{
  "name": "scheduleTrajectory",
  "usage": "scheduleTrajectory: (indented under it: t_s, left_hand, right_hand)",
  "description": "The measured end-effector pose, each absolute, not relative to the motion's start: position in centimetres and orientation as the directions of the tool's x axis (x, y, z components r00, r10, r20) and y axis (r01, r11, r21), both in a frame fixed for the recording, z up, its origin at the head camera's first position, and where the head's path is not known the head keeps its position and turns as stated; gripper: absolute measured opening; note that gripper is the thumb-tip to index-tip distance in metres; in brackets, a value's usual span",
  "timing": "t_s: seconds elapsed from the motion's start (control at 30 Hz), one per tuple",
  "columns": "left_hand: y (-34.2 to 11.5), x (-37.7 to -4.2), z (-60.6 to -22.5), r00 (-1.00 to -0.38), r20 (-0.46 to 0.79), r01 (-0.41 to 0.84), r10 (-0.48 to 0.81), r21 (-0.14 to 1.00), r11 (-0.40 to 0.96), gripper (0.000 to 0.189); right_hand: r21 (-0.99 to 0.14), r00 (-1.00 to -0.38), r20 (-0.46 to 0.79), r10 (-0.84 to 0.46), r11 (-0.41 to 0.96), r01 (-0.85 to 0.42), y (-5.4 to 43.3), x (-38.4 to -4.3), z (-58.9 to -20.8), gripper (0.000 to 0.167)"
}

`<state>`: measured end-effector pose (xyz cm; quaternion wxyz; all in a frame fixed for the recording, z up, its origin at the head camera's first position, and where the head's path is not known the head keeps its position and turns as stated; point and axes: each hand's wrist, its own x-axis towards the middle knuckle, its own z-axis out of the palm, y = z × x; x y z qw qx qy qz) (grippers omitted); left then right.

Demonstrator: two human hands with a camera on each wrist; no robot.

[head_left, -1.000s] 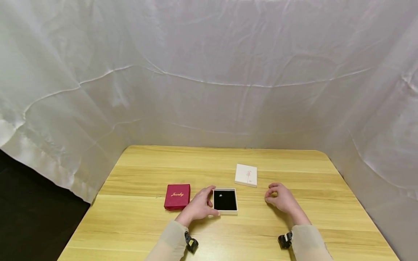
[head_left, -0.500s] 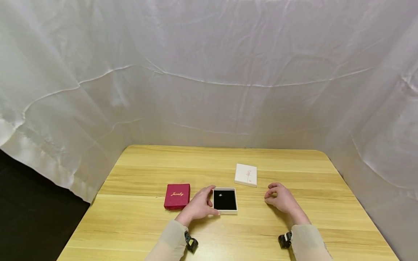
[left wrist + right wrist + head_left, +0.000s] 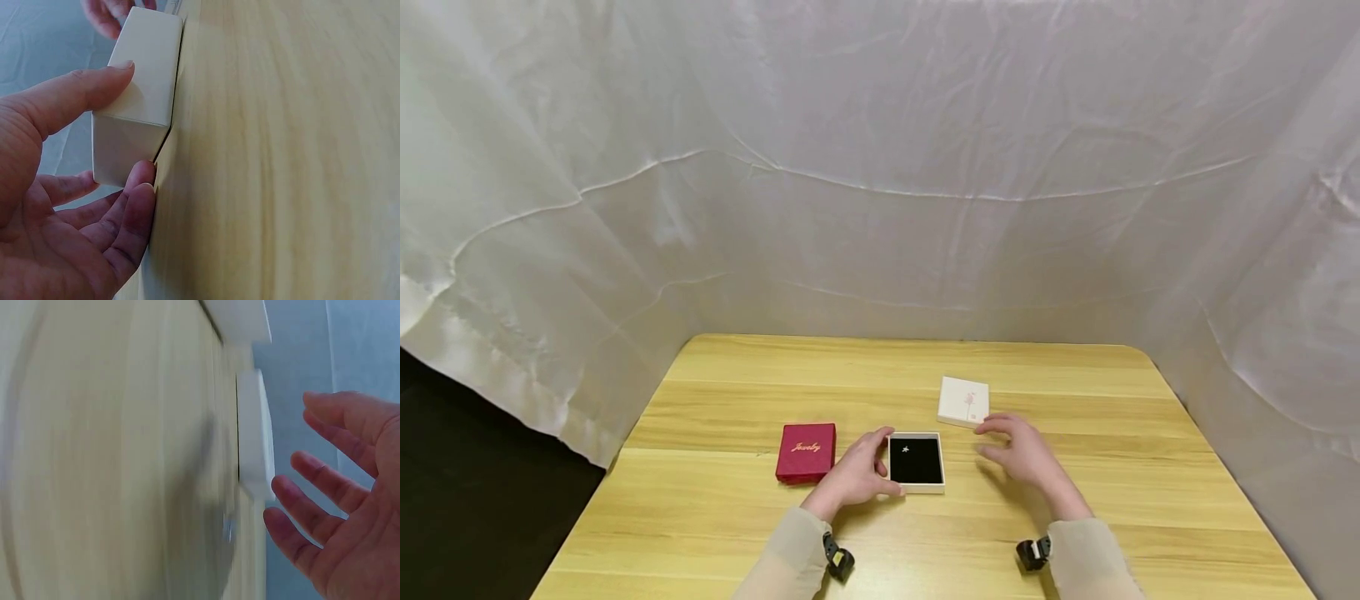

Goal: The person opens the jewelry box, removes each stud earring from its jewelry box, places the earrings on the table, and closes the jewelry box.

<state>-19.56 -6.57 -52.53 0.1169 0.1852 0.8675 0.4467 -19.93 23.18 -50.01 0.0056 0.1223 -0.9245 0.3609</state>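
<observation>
An uncovered white jewelry box (image 3: 916,488) with a black insert (image 3: 917,467) sits mid-table. On the insert, toward its upper left, is a small silvery star-shaped piece (image 3: 906,449). My left hand (image 3: 856,473) holds the box at its left end, thumb on the near wall (image 3: 139,75) and a fingertip at the far left corner. Behind and to the right lies a white box lid (image 3: 962,400) with a pink print. My right hand (image 3: 1021,450) hovers beside the lid's near right corner, fingers spread and nothing between them, as the right wrist view also shows.
A closed dark red box (image 3: 806,450) with gold "Jewelry" lettering stands left of my left hand. These things share a wooden table (image 3: 715,517). Pale cloth (image 3: 880,258) hangs behind the table and along both sides.
My right hand has moved left and a little forward toward the white lid, its fingers spreading. The left hand stays on the jewelry box, which keeps its place.
</observation>
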Motion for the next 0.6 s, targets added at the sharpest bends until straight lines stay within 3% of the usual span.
scheduleTrajectory:
  t_s: [0.3, 0.6]
  left_hand:
    - [-6.6, -19.5, -52.5, -0.903, -0.036, 0.219, 0.428, 0.819, 0.531, 0.094]
    - [-6.5, -19.5, -52.5, -0.905, -0.03, 0.228, 0.425, 0.809, 0.542, 0.094]
  right_hand:
    - [-0.727, -0.948, 0.106, -0.301, 0.627, -0.281, 19.3, -20.1, -50.9, 0.024]
    - [-0.716, -0.935, 0.121, -0.333, 0.623, -0.315, 16.9, -20.2, -51.5, 0.021]
